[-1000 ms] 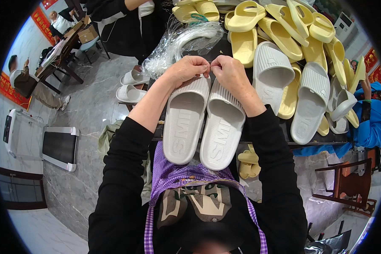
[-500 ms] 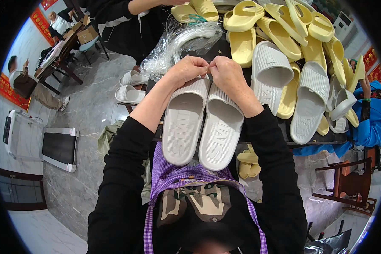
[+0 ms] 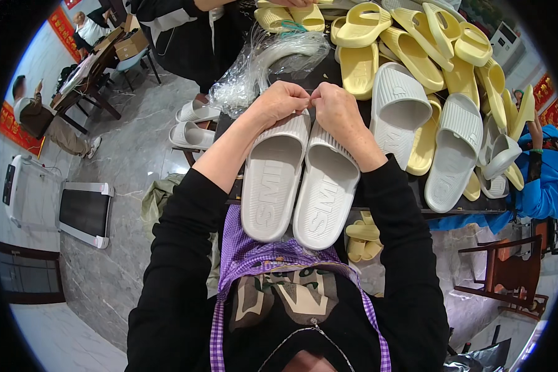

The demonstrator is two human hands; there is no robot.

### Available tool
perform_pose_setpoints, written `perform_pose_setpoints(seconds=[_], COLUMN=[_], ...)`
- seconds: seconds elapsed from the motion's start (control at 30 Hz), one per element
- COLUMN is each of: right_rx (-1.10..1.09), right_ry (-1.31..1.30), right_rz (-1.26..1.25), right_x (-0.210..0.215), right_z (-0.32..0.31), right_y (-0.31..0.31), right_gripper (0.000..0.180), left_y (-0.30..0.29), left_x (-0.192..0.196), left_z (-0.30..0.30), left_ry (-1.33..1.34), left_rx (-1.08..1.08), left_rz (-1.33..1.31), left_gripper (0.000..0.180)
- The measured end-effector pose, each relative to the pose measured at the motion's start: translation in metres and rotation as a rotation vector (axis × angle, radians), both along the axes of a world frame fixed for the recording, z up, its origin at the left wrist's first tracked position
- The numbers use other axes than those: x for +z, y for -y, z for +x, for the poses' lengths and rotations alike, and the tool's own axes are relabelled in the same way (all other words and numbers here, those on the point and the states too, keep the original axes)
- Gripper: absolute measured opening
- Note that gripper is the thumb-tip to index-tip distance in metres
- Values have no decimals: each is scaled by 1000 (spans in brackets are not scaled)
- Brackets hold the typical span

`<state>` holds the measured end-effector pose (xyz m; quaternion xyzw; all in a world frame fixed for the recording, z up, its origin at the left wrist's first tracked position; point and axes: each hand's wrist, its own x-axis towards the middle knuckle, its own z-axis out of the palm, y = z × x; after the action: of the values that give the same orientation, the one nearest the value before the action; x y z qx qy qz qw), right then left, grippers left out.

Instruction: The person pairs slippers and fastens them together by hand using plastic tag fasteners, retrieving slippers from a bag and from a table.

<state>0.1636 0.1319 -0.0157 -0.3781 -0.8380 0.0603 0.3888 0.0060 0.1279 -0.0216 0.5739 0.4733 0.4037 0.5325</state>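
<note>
Two grey slippers (image 3: pixel 297 183) lie side by side, soles up, heels over the near edge of the dark tabletop (image 3: pixel 459 209). At their far ends the left hand (image 3: pixel 281 102) and right hand (image 3: pixel 336 108) meet, fingers pinched narrow together on something too small to tell. Beyond lie clear plastic bags (image 3: pixel 273 62) and piled yellow slippers (image 3: pixel 415 37).

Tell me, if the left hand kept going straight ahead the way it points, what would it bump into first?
Probably the heap of clear plastic bags, which lies just past the left hand on the table. Depth is hard to judge, so it may pass just beside them.
</note>
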Motion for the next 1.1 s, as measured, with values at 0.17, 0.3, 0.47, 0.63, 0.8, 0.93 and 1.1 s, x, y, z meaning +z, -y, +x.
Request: perform_pose_setpoints(seconds=[0.17, 0.3, 0.47, 0.63, 0.8, 0.93, 1.1], right_rx=[-8, -2, 85, 105, 94, 73, 33], right_ry=[15, 5, -88, -142, -164, -50, 39], right_rz=[-11, -45, -170, -214, -186, -179, -144], right_x=[-2, -3, -1, -2, -3, -1, -3], right_z=[-1, 0, 5, 10, 8, 14, 13], right_y=[-1, -5, -9, -13, -16, -13, -11], right_gripper=[7, 8, 9, 10, 11, 9, 12], left_y=[-3, -3, -2, -4, -6, -5, -3], left_x=[-4, -4, -3, -4, -5, -4, -7], left_z=[-1, 0, -3, -4, -5, -5, -5], left_ry=[17, -7, 27, 64, 53, 92, 122], left_rx=[-12, -13, -42, -41, -48, -50, -48], left_rz=[2, 14, -8, 17, 26, 57, 68], left_gripper=[5, 5, 7, 10, 10, 9, 9])
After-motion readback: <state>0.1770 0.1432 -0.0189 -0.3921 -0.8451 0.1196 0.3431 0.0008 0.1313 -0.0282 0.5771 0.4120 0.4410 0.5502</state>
